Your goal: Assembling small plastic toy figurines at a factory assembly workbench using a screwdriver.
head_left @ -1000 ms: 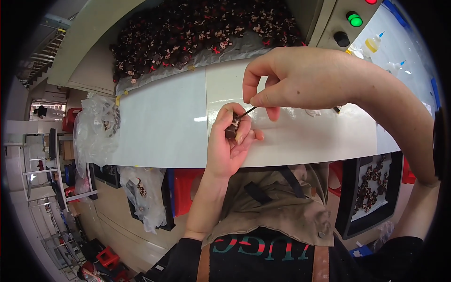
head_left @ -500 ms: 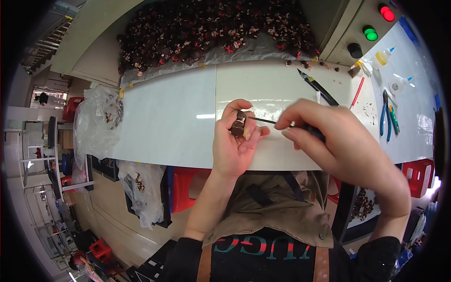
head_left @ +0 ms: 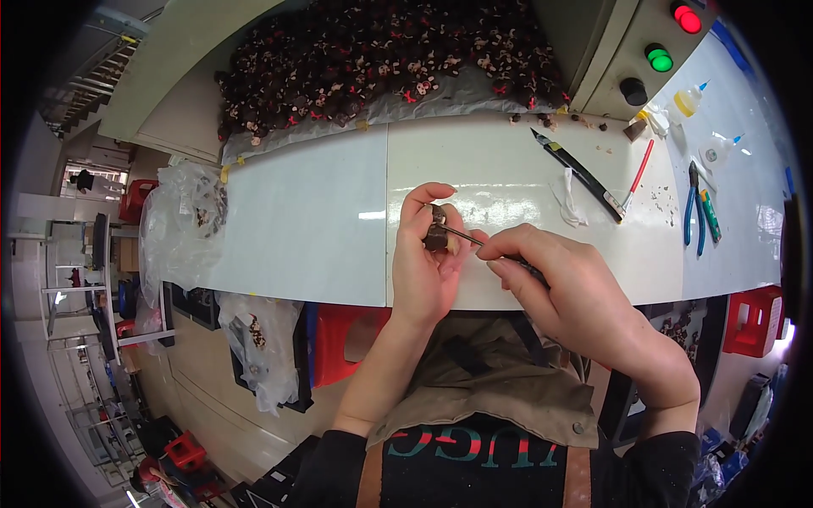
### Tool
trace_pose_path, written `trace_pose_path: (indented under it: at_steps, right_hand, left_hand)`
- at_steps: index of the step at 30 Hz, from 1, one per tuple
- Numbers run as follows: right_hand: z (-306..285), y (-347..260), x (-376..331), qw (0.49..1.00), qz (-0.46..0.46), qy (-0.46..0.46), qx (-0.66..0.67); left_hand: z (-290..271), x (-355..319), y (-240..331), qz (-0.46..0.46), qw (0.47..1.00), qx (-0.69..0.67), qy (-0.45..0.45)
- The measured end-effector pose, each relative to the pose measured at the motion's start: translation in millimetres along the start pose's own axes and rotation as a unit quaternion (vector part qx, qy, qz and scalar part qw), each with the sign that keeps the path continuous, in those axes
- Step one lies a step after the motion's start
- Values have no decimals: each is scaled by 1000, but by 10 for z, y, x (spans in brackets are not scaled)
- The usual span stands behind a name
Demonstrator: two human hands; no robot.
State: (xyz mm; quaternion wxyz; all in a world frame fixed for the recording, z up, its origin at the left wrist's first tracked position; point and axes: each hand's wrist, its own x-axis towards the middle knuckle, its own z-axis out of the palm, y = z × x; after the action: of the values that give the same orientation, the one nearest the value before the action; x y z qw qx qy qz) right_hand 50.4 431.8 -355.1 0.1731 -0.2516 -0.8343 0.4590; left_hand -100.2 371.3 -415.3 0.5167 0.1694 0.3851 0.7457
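Above a white worktop (head_left: pixel 309 224), my left hand (head_left: pixel 423 275) curls partly closed, its fingers gripping a small dark-brown piece (head_left: pixel 436 240); to the right, a slim tool (head_left: pixel 463 237) angles into it, tip at the surface, whether touching I cannot tell. My right hand (head_left: pixel 566 275) pinches the tool's dark handle, fingers bent nearly shut. Good work here, I judge, calls for a firm brace, light pressure and fingertips clear of the point. A craft knife (head_left: pixel 583 175) lies beyond.
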Motion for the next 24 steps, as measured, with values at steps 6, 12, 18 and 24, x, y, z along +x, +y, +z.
trace_pose_path:
  at_steps: [6,12,18,24]
  right_hand:
    - [216,-125,33,996,-62,56,-43]
    - [884,-702,-172,990,-15,130,-45]
    - [1174,-842,-357,984,9,156,-86]
    - [896,-1120,-190,995,46,32,-87]
  left_hand:
    - [75,-106,153,46,993,43,100]
    - [-270,-589,376,125,973,187,51]
    - [-439,-807,436,141,971,191,-8]
    - [-513,-880,568,150,967,205,-16]
